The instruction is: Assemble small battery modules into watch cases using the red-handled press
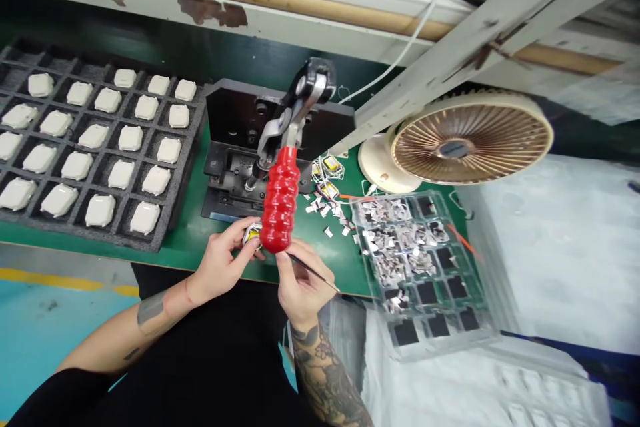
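My left hand (225, 259) pinches a small device part (253, 233) with a white rim and a yellow patch, at the front edge of the green bench. Close beside it, my right hand (304, 280) is closed around a thin dark stick-like tool (315, 271). The tool's far tip is hidden behind the red grip, so I cannot tell whether it touches the part. Over both hands rises the red ribbed handle (281, 203) of a toggle clamp, which is mounted on a black fixture (235, 177).
To the left, a grey foam tray (167, 203) holds many white square housings. Loose labels (327, 210) and yellow-marked wired parts (330, 165) lie right of the fixture. Beyond are a clear compartment tray (373, 273), a beige fan (470, 140) and a slanting metal post (425, 67).
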Action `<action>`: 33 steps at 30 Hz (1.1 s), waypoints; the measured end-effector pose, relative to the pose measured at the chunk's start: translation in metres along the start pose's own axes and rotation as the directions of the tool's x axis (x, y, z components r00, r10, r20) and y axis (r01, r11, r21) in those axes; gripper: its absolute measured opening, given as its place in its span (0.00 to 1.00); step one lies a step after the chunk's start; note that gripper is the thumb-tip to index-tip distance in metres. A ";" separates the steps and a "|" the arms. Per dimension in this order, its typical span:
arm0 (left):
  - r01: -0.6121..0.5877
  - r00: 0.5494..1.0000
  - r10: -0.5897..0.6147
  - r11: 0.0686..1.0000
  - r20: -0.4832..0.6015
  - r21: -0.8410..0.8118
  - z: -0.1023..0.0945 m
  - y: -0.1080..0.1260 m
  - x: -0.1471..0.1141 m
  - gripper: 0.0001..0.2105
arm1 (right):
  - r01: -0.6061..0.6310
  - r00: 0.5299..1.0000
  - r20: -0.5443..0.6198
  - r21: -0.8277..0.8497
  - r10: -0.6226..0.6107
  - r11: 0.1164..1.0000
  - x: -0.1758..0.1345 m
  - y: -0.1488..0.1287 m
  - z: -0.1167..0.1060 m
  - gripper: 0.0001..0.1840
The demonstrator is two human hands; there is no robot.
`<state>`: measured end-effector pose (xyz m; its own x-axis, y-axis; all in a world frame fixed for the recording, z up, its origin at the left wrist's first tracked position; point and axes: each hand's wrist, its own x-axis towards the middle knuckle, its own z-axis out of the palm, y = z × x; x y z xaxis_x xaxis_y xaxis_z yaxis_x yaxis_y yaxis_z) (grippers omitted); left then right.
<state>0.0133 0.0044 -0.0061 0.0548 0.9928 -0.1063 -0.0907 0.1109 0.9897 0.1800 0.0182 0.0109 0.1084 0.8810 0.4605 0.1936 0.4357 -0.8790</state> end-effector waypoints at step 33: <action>-0.006 0.996 -0.005 0.991 -0.085 -0.133 -0.002 0.005 0.003 0.22 | -0.082 0.993 -0.081 0.095 0.089 0.992 -0.002 -0.004 -0.007 0.06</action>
<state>0.0112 0.0079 -0.0016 -0.0292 0.9925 -0.1189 -0.2224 0.1095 0.9688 0.1862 0.0133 0.0141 0.2039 0.8986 0.3886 0.0907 0.3778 -0.9214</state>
